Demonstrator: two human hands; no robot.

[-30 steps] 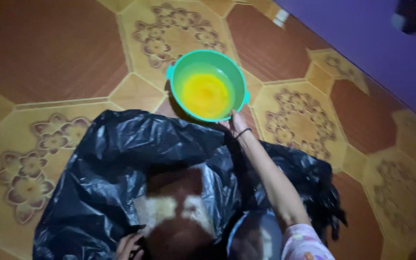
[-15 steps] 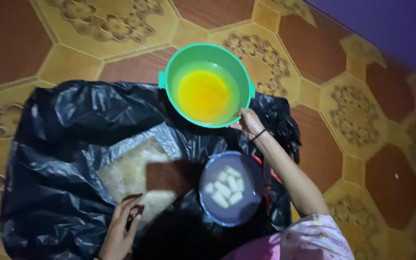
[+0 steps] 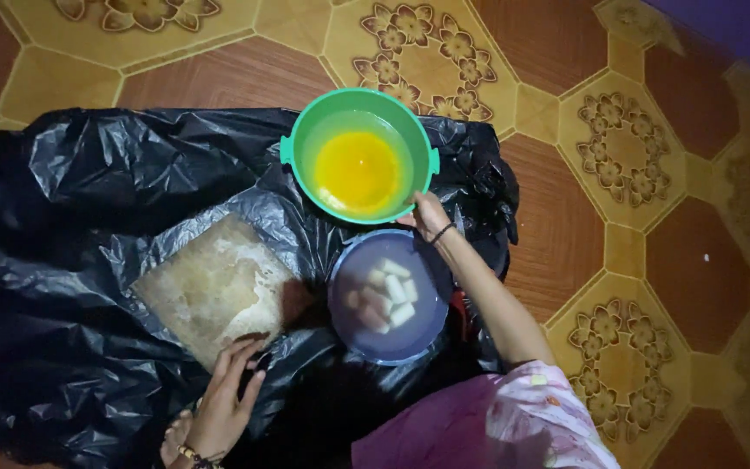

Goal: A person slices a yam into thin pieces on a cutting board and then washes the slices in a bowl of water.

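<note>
Two hands on the black plastic sheet (image 3: 88, 200). Right hand (image 3: 428, 216) grips the near rim of the green bowl (image 3: 304, 143) of yellow liquid at the sheet's far edge. Left hand (image 3: 221, 401) lies open, fingers spread, fingertips touching the pale board (image 3: 210, 287) mid-sheet. Blue bowl (image 3: 410, 339) of white pieces sits just beside the green bowl, near side.

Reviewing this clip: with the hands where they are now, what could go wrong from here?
1. The right hand grips only one edge of the green bowl, which holds yellow liquid; a tug may slosh it out.
2. That bowl sits on crinkled black plastic sheet, so it may tip or slide.
3. The blue bowl of pale pieces lies right under the right forearm and might get knocked.
</note>
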